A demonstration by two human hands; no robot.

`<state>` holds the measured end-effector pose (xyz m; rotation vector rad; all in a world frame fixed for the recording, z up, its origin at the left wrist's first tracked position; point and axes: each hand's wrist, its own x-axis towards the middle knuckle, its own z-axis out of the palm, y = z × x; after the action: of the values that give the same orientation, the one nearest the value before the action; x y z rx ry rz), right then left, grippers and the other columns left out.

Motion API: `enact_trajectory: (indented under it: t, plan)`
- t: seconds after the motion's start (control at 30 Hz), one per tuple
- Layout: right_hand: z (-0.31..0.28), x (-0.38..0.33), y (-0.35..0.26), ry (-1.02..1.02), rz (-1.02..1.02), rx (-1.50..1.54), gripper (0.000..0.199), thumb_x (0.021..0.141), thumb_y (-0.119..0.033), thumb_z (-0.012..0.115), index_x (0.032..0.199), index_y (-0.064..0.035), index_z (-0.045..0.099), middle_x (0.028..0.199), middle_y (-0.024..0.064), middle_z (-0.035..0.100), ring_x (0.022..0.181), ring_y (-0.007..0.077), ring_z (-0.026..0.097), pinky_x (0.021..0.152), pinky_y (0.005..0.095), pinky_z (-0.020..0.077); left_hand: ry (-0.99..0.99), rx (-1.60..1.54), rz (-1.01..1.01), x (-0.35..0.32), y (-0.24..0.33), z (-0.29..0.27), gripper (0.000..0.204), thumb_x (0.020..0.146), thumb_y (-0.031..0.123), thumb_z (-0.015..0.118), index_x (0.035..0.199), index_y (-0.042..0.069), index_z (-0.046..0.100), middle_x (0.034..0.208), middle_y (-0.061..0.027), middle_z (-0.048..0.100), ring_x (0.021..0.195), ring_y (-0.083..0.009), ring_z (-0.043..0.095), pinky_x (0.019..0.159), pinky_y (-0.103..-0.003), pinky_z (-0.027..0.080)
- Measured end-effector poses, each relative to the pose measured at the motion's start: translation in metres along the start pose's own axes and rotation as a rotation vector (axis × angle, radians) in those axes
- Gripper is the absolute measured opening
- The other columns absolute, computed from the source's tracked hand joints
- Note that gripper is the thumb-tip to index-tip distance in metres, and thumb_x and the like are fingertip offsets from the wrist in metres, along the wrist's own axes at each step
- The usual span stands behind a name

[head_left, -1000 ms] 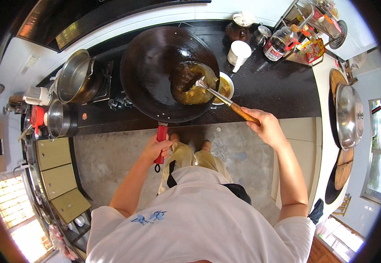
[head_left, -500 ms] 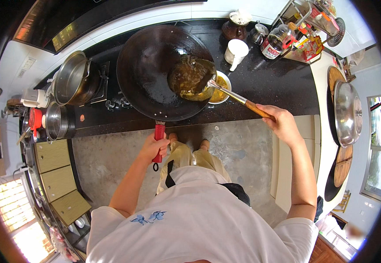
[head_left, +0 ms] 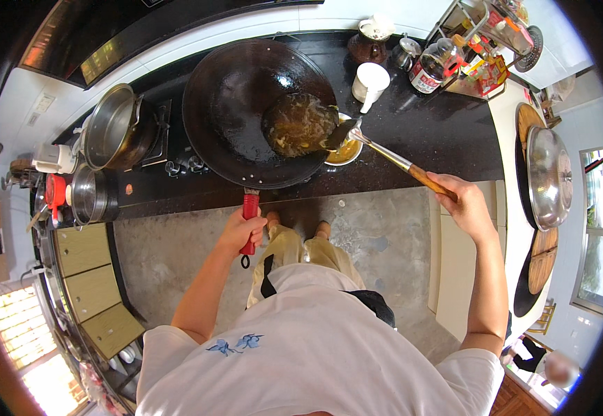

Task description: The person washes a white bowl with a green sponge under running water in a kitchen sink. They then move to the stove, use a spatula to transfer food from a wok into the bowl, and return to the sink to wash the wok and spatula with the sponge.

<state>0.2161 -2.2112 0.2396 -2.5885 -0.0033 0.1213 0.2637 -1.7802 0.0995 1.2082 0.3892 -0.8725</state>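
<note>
My left hand [head_left: 241, 233] is wrapped round the red handle [head_left: 250, 206] of a large dark wok [head_left: 222, 104]. The wok is tilted to the right, and brownish broth with pale bits [head_left: 296, 125] has pooled on that side. In my right hand [head_left: 465, 202] is a wok spatula [head_left: 390, 157] with a metal shaft and wooden grip. Its dark blade lies at the wok's right rim, over a white bowl [head_left: 344, 163]. Yellowish soup sits in the bowl, which is partly hidden by the wok and the blade.
A white mug [head_left: 370, 83], a dark jar [head_left: 369, 47] and a rack of bottles [head_left: 478, 59] stand at the back right. Steel pots [head_left: 109, 128] are on the left. A domed lid [head_left: 550, 179] lies on the right-hand counter. A partly blurred person [head_left: 534, 357] shows at lower right.
My right hand has moved a little right and down, drawing the spatula out of the broth to the wok's right rim. My left hand keeps its hold on the handle.
</note>
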Motion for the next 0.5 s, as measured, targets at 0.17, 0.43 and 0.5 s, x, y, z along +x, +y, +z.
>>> enact_trajectory:
  t: [0.17,0.43,0.5]
  plan:
    - [-0.014,0.001,-0.002,0.016,-0.020,0.075,0.037,0.076,0.004,0.064,0.112,-0.0034,0.063,0.108,0.0136,0.066,0.092,0.0272,0.066,0.080,0.0321,0.0524,0.019,0.022,0.005,0.000,0.003,0.000,0.023,0.080,0.004,0.061,0.084,0.011,0.040,0.059,0.0007,0.042,0.045,-0.0100,0.043,0.043,-0.029,0.038]
    - [0.039,0.068,-0.019,0.048,-0.215,0.064,0.038,0.077,0.003,0.064,0.114,-0.0022,0.061,0.107,0.0155,0.064,0.092,0.0276,0.065,0.080,0.0315,0.0504,-0.014,0.032,-0.003,-0.002,0.006,0.001,0.023,0.080,0.003,0.060,0.083,0.011,0.039,0.059,0.0006,0.042,0.045,-0.0101,0.043,0.043,-0.029,0.038]
    - [0.056,0.086,-0.026,0.053,-0.247,0.073,0.037,0.078,0.000,0.064,0.114,-0.0039,0.061,0.105,0.0152,0.064,0.089,0.0294,0.065,0.078,0.0322,0.0507,-0.024,0.030,0.000,-0.003,0.009,0.001,0.024,0.080,0.003,0.060,0.082,0.012,0.038,0.059,0.0006,0.042,0.044,-0.0101,0.042,0.043,-0.029,0.038]
